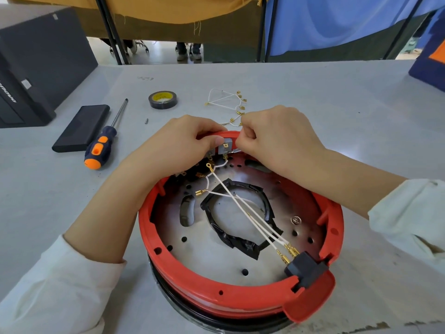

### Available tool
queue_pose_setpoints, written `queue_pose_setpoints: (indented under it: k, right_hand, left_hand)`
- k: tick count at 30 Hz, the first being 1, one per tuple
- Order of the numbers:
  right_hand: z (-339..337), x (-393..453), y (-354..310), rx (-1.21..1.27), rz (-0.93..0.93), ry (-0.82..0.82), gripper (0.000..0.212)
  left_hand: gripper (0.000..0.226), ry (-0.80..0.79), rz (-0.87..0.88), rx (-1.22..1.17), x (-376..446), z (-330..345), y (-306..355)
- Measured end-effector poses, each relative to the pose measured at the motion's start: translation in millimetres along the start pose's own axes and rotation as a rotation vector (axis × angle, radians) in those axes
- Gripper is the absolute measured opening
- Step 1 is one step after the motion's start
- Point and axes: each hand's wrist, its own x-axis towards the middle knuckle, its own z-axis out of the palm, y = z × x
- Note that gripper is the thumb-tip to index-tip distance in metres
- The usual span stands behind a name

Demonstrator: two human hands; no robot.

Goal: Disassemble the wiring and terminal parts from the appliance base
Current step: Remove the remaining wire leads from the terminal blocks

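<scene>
The round appliance base [240, 300] with a red plastic rim lies upside down in front of me, its metal plate showing. White wires [250, 216] with brass terminals run from a black socket block [305, 267] at the near right rim to grey switch blocks [225, 147] at the far rim. My left hand [183, 141] grips the far rim, thumb pressing a grey block. My right hand [274, 136] is curled, pinching something at the block's right side; what it pinches is hidden. A removed bundle of white wires with brass terminals [228, 104] lies beyond the base.
An orange-and-black screwdriver [106, 141] and a flat black case [81, 127] lie at the left. A roll of black tape [163, 99] and a small screw [146, 121] sit behind them. A black box [36, 63] stands far left. Black tape rings the plate's centre hole [240, 213].
</scene>
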Motion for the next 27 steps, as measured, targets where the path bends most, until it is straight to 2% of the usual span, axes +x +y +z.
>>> queue_pose_setpoints:
  k: [4,10,27]
  right_hand:
    - [-4.7,7.9,2.9,-0.01,-0.074,-0.046,0.023]
    - [-12.9,27.7,8.6,-0.038,-0.247,-0.132,0.032]
    - [-16.0,37.9,14.1,0.165,-0.325,-0.232,0.041]
  left_hand:
    - [0.028,-0.004,0.007,0.013,-0.9,-1.0,0.9]
    - [0.026,-0.017,0.006,-0.02,-2.2,-1.2,1.6]
    - [0.026,-0.021,0.005,-0.023,-3.5,-1.8,3.3]
